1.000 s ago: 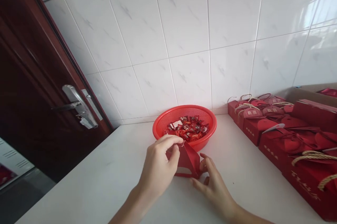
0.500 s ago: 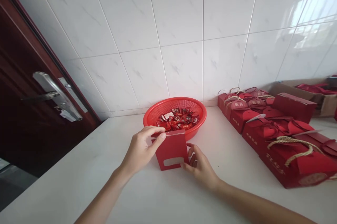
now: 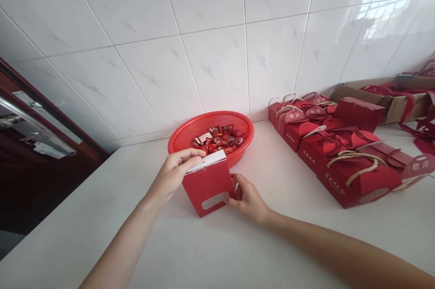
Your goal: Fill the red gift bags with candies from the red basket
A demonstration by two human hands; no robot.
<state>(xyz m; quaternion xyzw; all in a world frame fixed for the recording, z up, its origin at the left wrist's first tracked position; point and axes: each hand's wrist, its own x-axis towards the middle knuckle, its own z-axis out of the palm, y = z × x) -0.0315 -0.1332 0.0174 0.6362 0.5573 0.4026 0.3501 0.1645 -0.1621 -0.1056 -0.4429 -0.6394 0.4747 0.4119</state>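
A red paper gift box stands on the white tabletop between my hands, with an oval opening low on its near face. My left hand pinches the white-lined top flap, which is lifted and shows its pale inner side. At the lower right edge, my right hand grips the box, thumb by the oval opening and fingers behind the side. Just behind stands a red plastic basket with wrapped candies in it; the box hides part of its front rim.
Finished-looking red gift boxes with rope handles stand in rows at right. Beyond them a cardboard box holds dark red ribbons. A tiled wall closes the back; a dark red door is at left.
My left hand has raised the box's top flap, so its white inside now shows. The box has turned slightly; my right hand stays at its right edge. The camera view has tilted down and shifted right.
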